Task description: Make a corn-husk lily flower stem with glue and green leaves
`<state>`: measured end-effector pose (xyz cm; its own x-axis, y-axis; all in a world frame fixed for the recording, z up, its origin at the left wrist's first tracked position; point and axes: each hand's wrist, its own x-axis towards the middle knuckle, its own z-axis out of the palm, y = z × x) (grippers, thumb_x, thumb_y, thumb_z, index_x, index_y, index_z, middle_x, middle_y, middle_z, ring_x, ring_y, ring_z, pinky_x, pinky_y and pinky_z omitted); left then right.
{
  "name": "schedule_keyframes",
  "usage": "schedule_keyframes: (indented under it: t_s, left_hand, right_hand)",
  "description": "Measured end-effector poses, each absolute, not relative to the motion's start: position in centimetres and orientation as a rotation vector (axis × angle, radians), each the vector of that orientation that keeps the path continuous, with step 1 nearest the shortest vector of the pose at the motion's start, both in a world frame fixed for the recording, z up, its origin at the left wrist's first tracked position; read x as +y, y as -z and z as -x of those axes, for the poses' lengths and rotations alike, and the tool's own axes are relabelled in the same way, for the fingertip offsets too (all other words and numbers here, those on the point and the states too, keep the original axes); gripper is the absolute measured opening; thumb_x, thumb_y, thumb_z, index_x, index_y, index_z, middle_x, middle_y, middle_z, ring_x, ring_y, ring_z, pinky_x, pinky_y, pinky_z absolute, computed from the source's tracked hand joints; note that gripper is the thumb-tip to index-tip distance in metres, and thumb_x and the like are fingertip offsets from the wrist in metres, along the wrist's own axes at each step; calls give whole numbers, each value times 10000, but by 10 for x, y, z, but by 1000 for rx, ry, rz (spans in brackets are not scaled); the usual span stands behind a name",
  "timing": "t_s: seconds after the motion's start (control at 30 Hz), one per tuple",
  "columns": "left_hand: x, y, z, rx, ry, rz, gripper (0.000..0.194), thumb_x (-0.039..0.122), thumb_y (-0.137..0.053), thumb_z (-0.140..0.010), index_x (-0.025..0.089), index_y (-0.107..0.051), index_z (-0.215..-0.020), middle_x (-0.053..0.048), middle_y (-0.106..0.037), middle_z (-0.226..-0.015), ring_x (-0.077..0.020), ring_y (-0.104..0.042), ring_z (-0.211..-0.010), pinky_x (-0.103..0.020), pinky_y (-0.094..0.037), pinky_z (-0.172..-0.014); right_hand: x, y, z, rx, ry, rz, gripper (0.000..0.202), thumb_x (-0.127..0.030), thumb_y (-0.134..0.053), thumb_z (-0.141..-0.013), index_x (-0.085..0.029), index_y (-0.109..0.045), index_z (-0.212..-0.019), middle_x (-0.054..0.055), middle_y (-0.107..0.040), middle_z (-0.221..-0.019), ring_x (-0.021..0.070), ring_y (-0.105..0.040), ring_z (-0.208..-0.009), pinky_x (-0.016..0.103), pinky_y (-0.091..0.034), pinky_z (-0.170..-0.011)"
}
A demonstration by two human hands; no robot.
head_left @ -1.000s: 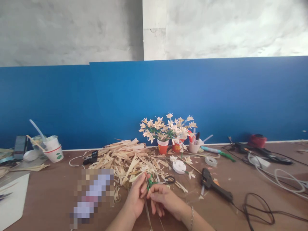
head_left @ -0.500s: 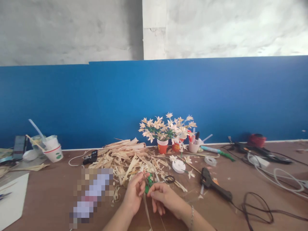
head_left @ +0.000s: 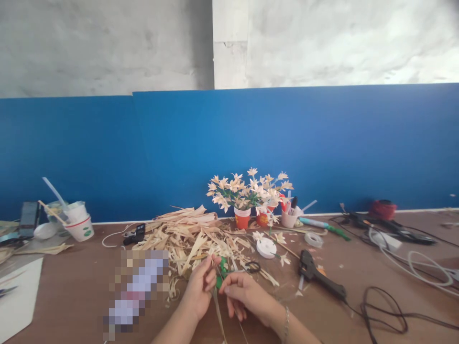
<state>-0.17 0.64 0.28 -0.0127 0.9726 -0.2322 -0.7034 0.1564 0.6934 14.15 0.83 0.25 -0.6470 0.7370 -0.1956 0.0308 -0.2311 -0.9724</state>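
My left hand [head_left: 201,286] is closed in a pinch on a narrow pale strip of dried husk [head_left: 218,315] that hangs below the fingers. A small pale tip shows at its fingertips, hard to tell from the pile behind. Close by, my right hand [head_left: 249,294] has thumb and forefinger pinched on a thin strand [head_left: 218,270], stretched up toward the left fingertips; its other fingers curl loosely. Behind both hands lie a green item [head_left: 223,267], partly hidden, and dark-handled scissors [head_left: 254,266]. A pile of dried husk [head_left: 195,239] spreads beyond them.
Pale flowers [head_left: 236,186] stand in red cups [head_left: 242,220] at the back. A white spool [head_left: 266,248] and black glue gun [head_left: 319,274] lie right, with cables [head_left: 383,315] beyond. At left are a white cup [head_left: 81,229] and white sheet [head_left: 21,296].
Both hands stay nearly in place. The left fingertips have shifted very slightly; the pinches and everything on the table look the same.
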Motion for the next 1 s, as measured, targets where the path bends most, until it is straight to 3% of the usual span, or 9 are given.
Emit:
schedule_keyframes:
  t_s: [0.4,0.83,1.0]
  left_hand:
    - [7,-4,4,725,-1368,-310,182,250,-674,-737,132,-536,-749,-5,-625,-676,30,-237,-309,-103,-178,-288]
    - [8,-4,4,696,-1368,-278,165,219,-670,-738,127,-534,-722,-17,-631,-716,37,-245,-310,-96,-185,-276]
    - [8,-4,4,731,-1359,-316,185,242,-686,-722,134,-536,-712,29,-572,-585,23,-236,-298,-110,-178,-272]
  right_hand:
    - [6,-7,-141,-1571,-1927,937,287,-394,-572,-682,-131,-547,-794,-27,-605,-466,42,-405,-283,152,-252,-333]
    - [8,-4,-141,-1562,-1941,916,253,-347,-550,-669,-128,-550,-794,-20,-614,-465,46,-415,-275,145,-261,-313]
    - [8,-5,-141,-1565,-1936,925,242,-340,-549,-678,-128,-548,-794,-23,-612,-462,44,-402,-267,148,-254,-313]
